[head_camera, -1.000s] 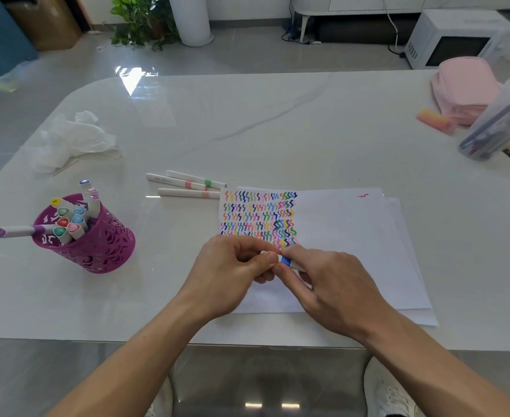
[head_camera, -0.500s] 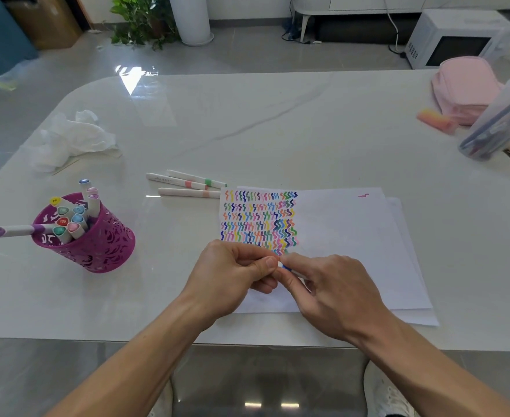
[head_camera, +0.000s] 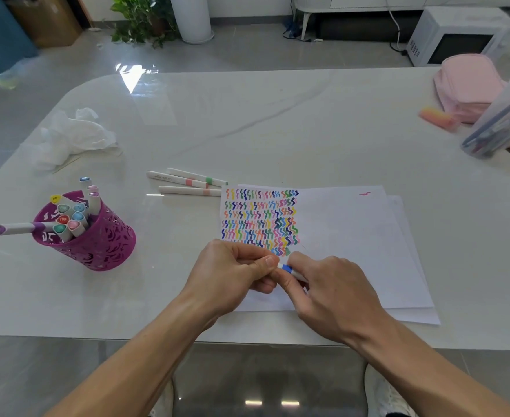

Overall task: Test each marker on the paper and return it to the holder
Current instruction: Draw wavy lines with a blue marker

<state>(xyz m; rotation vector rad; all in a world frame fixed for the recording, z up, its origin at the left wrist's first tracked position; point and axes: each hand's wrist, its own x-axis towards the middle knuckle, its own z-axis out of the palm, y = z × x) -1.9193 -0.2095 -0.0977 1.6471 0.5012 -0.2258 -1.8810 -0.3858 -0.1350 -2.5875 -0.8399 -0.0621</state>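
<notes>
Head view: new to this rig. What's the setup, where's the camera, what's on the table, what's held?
No robot here: a person works with bare hands, and one wide-angle camera on their head looks forward and down, so the arms enter from the bottom edge. The left hand and right hand meet over the paper, both pinching one blue-banded marker; whether its cap is going on or off cannot be told. Rows of coloured squiggles fill the paper's left part. On the white table a purple holder full of markers stands at the left, and three loose markers lie by the paper's far left corner. A crumpled white wad lies far left; a pink pouch and a clear container sit far right.
</notes>
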